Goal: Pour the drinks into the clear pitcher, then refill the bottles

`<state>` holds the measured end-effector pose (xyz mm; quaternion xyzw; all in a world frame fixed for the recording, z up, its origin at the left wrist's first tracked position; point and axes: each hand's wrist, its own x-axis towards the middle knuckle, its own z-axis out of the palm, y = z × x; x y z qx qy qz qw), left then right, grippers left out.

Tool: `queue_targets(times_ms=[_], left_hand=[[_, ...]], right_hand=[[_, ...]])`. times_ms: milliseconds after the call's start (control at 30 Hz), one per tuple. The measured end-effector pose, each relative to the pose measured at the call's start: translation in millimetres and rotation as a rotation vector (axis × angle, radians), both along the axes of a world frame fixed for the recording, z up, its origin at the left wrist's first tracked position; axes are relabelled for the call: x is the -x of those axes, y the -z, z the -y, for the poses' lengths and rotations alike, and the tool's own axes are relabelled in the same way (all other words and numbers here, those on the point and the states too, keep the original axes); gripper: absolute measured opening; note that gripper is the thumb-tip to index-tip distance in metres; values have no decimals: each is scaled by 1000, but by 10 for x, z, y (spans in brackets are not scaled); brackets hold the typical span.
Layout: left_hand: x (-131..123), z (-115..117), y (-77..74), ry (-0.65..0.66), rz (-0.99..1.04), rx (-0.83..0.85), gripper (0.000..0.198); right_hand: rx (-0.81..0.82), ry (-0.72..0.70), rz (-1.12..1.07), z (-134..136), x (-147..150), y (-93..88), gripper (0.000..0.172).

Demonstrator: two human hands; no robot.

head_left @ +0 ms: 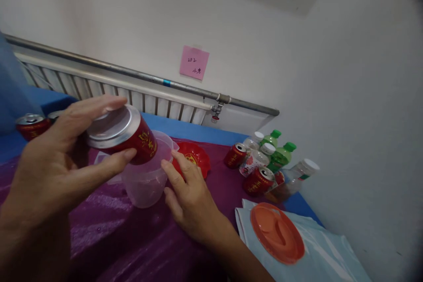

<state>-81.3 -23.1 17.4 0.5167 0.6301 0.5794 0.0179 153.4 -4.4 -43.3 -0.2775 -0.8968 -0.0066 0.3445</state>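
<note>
My left hand point(62, 163) is wrapped around a red drink can point(144, 143) with yellow lettering. The can is tipped over the translucent plastic jug point(145, 187), its smooth silver end toward me and its other end hidden. Whether liquid flows from it, I cannot tell. The fingers of my right hand point(190, 198) press on the jug's right side, just below the spout. The jug stands upright on a purple plastic sheet point(109, 242). Right behind my right hand lies a red scalloped dish point(202, 161), partly covered by the jug and the fingers.
On the right stand several bottles with green or white caps point(279, 158) and two red cans point(258, 180). An orange lid-like disc point(277, 233) lies on light blue cloth point(322, 240). More cans point(32, 125) are at far left. A radiator point(150, 102) and pipe run along the wall.
</note>
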Motion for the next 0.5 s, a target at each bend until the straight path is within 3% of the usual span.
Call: queue_targets(times_ms=[333, 500], left_hand=[[70, 39, -139, 7, 10, -83, 89], [-168, 207, -210, 21, 43, -99, 81]], right_hand=[[28, -3, 14, -7, -17, 24, 55], [25, -4, 8, -13, -21, 34, 56]])
